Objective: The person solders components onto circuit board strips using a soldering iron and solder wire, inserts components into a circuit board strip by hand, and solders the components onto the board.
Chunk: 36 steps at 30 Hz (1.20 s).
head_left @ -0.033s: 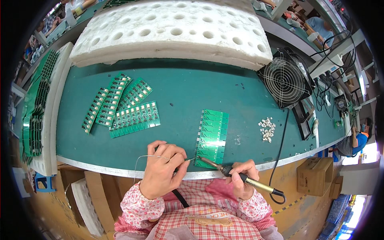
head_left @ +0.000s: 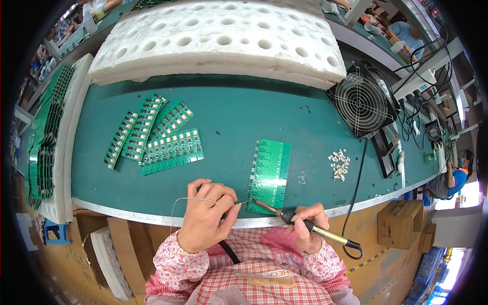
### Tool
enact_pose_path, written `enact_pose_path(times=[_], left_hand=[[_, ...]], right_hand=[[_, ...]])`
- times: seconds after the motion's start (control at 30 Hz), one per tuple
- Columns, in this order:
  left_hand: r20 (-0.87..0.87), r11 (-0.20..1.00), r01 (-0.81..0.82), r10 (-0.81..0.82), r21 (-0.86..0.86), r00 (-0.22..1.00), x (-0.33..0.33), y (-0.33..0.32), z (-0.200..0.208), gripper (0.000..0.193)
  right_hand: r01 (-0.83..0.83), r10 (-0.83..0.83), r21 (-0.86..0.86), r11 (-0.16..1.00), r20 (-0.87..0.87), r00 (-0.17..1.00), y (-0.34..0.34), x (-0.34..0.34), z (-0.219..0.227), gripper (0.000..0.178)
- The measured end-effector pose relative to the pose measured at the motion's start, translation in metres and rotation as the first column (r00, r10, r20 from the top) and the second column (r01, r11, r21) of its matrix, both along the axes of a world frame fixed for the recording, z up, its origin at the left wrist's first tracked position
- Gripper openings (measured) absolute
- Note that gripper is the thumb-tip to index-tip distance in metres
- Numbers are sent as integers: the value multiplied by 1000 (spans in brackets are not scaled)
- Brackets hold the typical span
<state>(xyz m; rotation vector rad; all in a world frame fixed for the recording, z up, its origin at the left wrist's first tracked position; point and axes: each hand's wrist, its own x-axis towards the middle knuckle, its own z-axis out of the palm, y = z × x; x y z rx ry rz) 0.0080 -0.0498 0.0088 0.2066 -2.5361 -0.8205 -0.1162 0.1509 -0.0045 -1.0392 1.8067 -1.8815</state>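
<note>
My left hand [head_left: 209, 212] pinches a thin solder wire [head_left: 184, 199], whose tail loops down past my wrist. Its short end reaches the near left edge of a green circuit board panel [head_left: 270, 170], which lies near the table's front edge with a row of pins along its left side. My right hand [head_left: 310, 223] is closed round a soldering iron [head_left: 324, 233] with a black and gold handle. The iron's tip meets the panel's edge beside the wire end; whether the two touch is too small to tell. Several panels with white connectors [head_left: 171, 151] lie to the left.
A pile of small white connectors [head_left: 339, 164] lies right of the panel. Behind it stands a black fan [head_left: 362, 101], near the iron's cord [head_left: 358, 188]. A white foam block [head_left: 218, 48] spans the back; boards stand in another foam block [head_left: 71, 147] at left. Other people sit at benches beyond.
</note>
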Motion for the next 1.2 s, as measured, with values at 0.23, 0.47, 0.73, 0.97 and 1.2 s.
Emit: enact_pose_path(times=[0.23,0.47,0.73,0.97,1.2], left_hand=[[-8,1000,6,-7,-4,1000,0,0,-1,14],[-42,999,-21,23,30,999,1,-1,-2,14],[-55,995,-6,11,95,998,3,-2,-2,13],[-59,993,45,-39,106,998,4,-2,-1,16],[-50,993,64,-59,98,997,4,-1,-2,16]], right_hand=[[-9,8,-19,1000,-46,999,-1,-1,-1,10],[-2,1,-28,1000,-58,998,0,0,-2,11],[103,-87,-81,991,178,980,9,4,-3,16],[48,-40,-51,998,149,988,7,5,0,15],[15,-13,-15,1000,106,994,8,5,-1,13]])
